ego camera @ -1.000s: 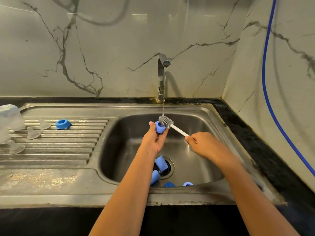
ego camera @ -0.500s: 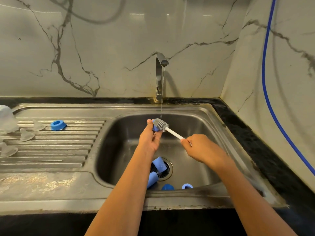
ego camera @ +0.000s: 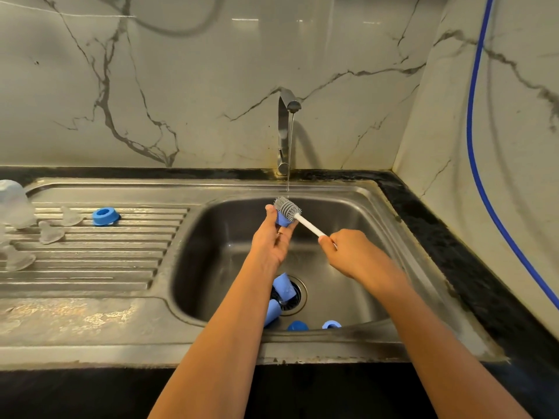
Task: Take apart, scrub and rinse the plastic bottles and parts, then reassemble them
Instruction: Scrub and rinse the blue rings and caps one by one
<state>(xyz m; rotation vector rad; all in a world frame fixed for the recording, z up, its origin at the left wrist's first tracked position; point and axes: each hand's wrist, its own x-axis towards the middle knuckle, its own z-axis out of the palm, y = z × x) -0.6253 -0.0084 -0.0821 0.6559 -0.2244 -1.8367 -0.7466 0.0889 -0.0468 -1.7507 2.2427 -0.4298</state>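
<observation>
Over the steel sink basin [ego camera: 348,213], my left hand [ego camera: 272,240] grips a small blue bottle ring [ego camera: 282,219] just below the running stream. My right hand [ego camera: 348,252] holds the white handle of a bottle brush, whose grey bristle head [ego camera: 287,208] presses on top of the ring. Two blue bottle bodies [ego camera: 284,287] lie by the drain, partly behind my left forearm. Two more blue parts [ego camera: 298,325] sit at the basin's near wall. On the drainboard rest another blue ring [ego camera: 105,216], several clear nipples [ego camera: 50,231] and a clear inverted cap [ego camera: 13,204].
The tap [ego camera: 286,131] stands at the back centre with a thin stream of water falling. A blue hose [ego camera: 475,146] runs down the right wall. Black countertop [ego camera: 453,252] borders the sink on the right and front.
The brush head has slid from beside the ring onto its top. Both hands stayed under the stream, shifting only slightly.
</observation>
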